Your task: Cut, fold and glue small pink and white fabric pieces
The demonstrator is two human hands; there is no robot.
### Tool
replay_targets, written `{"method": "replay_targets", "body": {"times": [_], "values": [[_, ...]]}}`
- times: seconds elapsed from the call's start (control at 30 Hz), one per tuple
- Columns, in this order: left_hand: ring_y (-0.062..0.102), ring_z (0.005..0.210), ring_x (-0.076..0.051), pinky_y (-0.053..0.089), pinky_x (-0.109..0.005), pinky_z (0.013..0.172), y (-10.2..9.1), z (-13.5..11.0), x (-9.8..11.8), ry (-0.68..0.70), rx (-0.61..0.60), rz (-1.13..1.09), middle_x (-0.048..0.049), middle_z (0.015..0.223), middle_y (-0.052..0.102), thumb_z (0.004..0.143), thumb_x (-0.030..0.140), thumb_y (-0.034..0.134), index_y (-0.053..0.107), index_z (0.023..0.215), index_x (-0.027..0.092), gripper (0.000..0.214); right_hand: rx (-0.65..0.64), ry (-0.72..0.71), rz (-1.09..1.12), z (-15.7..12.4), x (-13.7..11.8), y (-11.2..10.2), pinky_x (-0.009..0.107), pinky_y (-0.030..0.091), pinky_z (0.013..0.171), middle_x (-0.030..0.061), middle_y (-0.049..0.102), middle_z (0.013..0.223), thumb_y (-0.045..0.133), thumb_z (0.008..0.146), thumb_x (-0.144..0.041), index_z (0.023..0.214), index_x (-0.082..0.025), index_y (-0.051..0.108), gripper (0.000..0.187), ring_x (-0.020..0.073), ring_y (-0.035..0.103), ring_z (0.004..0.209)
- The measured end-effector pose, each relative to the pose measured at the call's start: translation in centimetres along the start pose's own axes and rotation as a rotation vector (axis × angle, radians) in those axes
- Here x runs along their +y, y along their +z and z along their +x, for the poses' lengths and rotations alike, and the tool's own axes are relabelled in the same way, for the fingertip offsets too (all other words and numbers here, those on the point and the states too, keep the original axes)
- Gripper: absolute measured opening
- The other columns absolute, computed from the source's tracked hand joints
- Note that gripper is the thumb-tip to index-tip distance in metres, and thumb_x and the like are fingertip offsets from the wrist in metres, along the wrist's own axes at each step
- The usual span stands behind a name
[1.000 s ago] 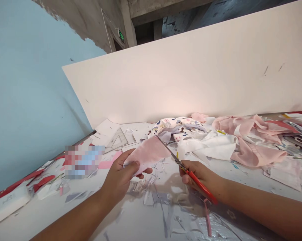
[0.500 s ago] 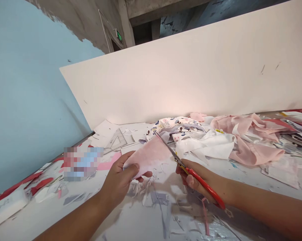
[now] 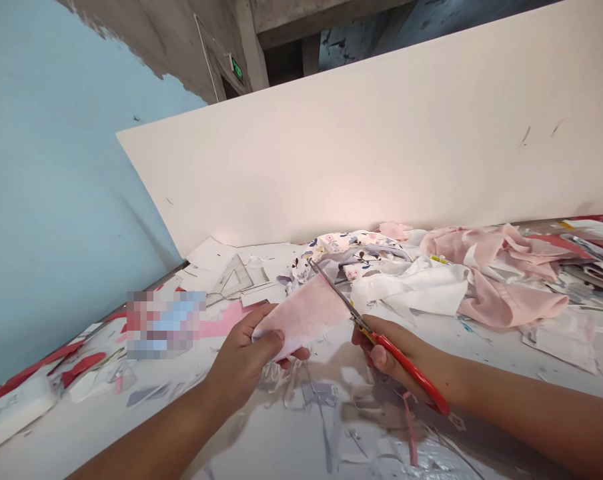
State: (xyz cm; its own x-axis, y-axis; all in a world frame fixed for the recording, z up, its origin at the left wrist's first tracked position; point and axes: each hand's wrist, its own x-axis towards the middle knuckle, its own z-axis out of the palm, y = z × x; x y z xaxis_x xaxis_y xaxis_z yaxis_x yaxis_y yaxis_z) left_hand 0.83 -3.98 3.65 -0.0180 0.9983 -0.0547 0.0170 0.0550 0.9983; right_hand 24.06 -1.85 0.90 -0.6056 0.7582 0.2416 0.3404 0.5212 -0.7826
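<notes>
My left hand (image 3: pixel 259 347) pinches a pale pink piece of fabric (image 3: pixel 306 310) between the thumb on top and the fingers underneath. My right hand (image 3: pixel 386 347) is closed round a pair of scissors with red handles (image 3: pixel 414 373), whose metal blades point up and to the left. The blades lie along the far right edge of the pink fabric; whether they bite into it I cannot tell. Thin fabric trimmings (image 3: pixel 291 380) lie on the white table below the hands. Beyond the scissors' tips is a bunched floral cloth (image 3: pixel 354 250).
White cloth (image 3: pixel 416 287) and crumpled pink cloth (image 3: pixel 511 300) lie to the right. A clear triangle ruler (image 3: pixel 236 277) rests at the back left, with red scraps (image 3: pixel 84 369) and a white box-like object (image 3: pixel 19 413) farther left. A tall white panel (image 3: pixel 356 147) stands behind the table.
My left hand has shifted slightly to the right with the pink fabric, bringing its edge closer along the blades. The scissors have barely moved.
</notes>
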Motion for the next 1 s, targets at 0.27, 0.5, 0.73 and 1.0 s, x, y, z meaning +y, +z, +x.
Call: {"method": "replay_targets", "body": {"times": [0.27,0.5,0.73,1.0], "values": [[0.064,0.063,-0.02,0.04,-0.026,0.051,0.34,-0.27,0.11,-0.017,-0.001,-0.031,-0.0025,0.065,0.065,0.063,0.026,0.06,0.056,0.108,0.016,0.046,0.022,0.087,-0.113,0.14,0.32,0.1,0.027,0.032,0.047,-0.0011,0.041,0.062,0.017,0.075,-0.074,0.077,-0.017,0.047,0.065,0.0114,0.035,0.053],[0.065,0.063,-0.021,0.039,-0.026,0.05,0.59,-0.42,0.17,-0.016,-0.008,-0.048,-0.0037,0.067,0.065,0.063,0.026,0.06,0.054,0.114,0.016,0.051,0.057,0.108,-0.178,0.17,0.52,0.22,0.027,0.03,0.046,0.0011,0.045,0.062,0.018,0.074,-0.076,0.072,-0.018,0.046,0.065,0.0122,0.036,0.052],[0.065,0.063,-0.021,0.039,-0.025,0.05,0.62,-0.45,0.1,-0.024,0.002,-0.061,-0.0029,0.067,0.065,0.063,0.025,0.061,0.053,0.116,0.017,0.054,0.045,0.12,-0.197,0.33,0.47,0.25,0.026,0.029,0.047,-0.0008,0.041,0.06,0.02,0.074,-0.075,0.065,-0.02,0.037,0.058,0.0121,0.035,0.051],[0.065,0.063,-0.021,0.04,-0.025,0.05,0.25,-0.15,-0.1,-0.04,-0.034,-0.08,-0.0021,0.069,0.064,0.063,0.026,0.061,0.052,0.114,0.017,0.052,0.065,0.185,-0.123,0.57,0.5,0.48,0.026,0.024,0.046,-0.0045,0.031,0.056,0.026,0.072,-0.075,0.06,-0.021,0.03,0.055,0.0102,0.028,0.05]]}}
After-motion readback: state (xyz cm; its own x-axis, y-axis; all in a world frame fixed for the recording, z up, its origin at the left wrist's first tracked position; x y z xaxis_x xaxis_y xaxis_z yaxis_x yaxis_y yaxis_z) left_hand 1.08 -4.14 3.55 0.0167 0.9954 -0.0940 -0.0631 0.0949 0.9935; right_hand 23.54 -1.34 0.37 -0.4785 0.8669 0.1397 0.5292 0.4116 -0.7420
